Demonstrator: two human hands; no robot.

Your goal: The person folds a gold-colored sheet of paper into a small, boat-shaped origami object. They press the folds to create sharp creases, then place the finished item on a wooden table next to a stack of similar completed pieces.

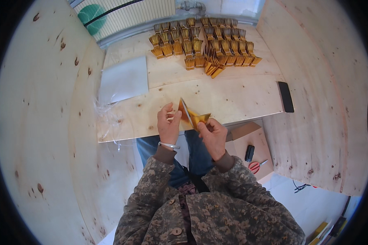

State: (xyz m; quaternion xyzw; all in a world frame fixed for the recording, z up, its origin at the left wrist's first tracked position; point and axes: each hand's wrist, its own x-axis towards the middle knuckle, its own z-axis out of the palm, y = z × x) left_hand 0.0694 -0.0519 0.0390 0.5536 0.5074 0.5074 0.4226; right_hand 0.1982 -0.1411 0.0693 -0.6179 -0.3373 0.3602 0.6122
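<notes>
Gold foil paper (193,116), partly folded, is held above the near edge of the plywood table (233,98), in front of the person's lap. It is gripped between both hands: the left hand (168,124) is closed on its left side, with the thumb and fingers pinched onto the upright flap, and the right hand (212,134) is closed on its lower right corner, the fingertips curled over the foil. A silver bracelet (169,145) is worn on the left wrist.

The scene is bounded by plywood walls (41,122) on the left and the right, against which the table is set. At the far side of the table, a large cluster of folded gold pieces (204,45) is laid out in rows, well apart from the hands. A white sheet (124,79) is lying flat on the left part of the table, and crumpled clear plastic film (106,110) is seen just beside its near corner. A black phone (286,96) is placed at the right edge of the table.

Below the table, to the right of the person's knees, an open cardboard box (249,139) is seen; on it lie a small black object (249,153) and red-handled scissors (256,165), close together.
</notes>
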